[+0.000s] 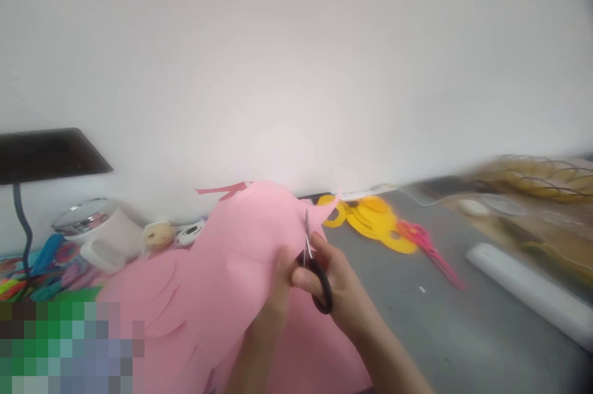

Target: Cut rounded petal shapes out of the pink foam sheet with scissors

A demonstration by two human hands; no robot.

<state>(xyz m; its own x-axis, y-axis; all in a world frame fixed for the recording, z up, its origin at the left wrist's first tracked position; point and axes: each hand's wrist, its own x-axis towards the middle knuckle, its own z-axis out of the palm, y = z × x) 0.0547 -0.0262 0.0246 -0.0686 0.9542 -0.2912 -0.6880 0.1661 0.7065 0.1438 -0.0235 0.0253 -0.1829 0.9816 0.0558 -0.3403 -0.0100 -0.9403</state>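
Note:
A large sheet of pink paper (241, 239), with several curved slits at its lower left, rises in a bulge before me. My left hand (278, 289) pinches it near the right edge, thumb showing and the other fingers mostly hidden. In my right hand (336, 283) are scissors (322, 286) with black handles, thumb and fingers at the loops. Their blades point up and stand slightly apart against the sheet. A thin curling strip (330, 209) of the same paper sticks out just right of the blade tips.
Yellow cut paper shapes (373, 221) and pink scissors (433, 252) lie on the grey table (393, 314). At right is a long white bar-shaped object (528, 289). A white mug (111, 239), a dark flat panel on a stem (46, 153) and colourful pieces (55, 264) stand at left.

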